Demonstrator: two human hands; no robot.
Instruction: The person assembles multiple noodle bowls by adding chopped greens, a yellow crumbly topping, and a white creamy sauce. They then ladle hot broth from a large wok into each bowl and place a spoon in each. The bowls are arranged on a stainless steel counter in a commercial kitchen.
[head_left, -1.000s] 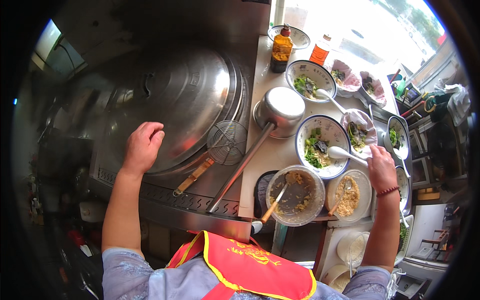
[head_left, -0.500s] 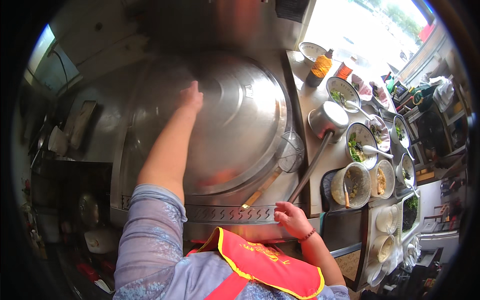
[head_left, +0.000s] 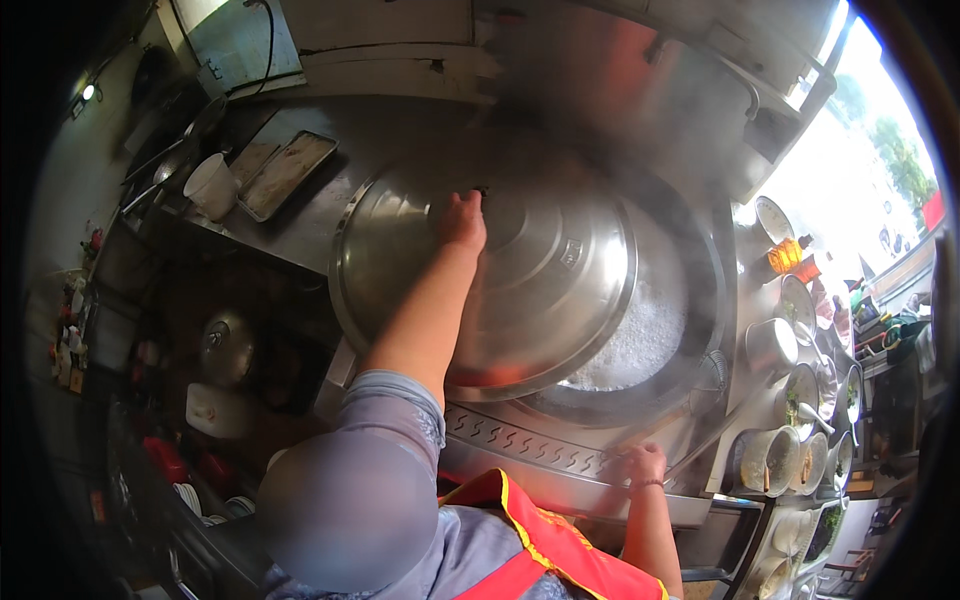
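My left hand (head_left: 462,222) is closed on the knob of a large domed metal lid (head_left: 545,300). The lid sits shifted to the left over a wide cooking pot (head_left: 705,300), and white foaming liquid (head_left: 635,345) shows on the pot's right side. Steam blurs the area. My right hand (head_left: 645,463) is low by the stove's front edge, close to the handle of a wire strainer (head_left: 712,372). Its fingers look bent, but haze hides whether they touch that handle.
A metal tray (head_left: 290,178) and a white tub (head_left: 210,187) stand at the left. On the right counter are a saucepan (head_left: 771,346), a clear tub (head_left: 763,462) and several bowls with greens. A slotted metal strip (head_left: 520,437) edges the stove front.
The lid has slid left with my left hand on its knob, uncovering foaming liquid and letting out steam. The view has turned, and my right hand is nearer the strainer's handle.
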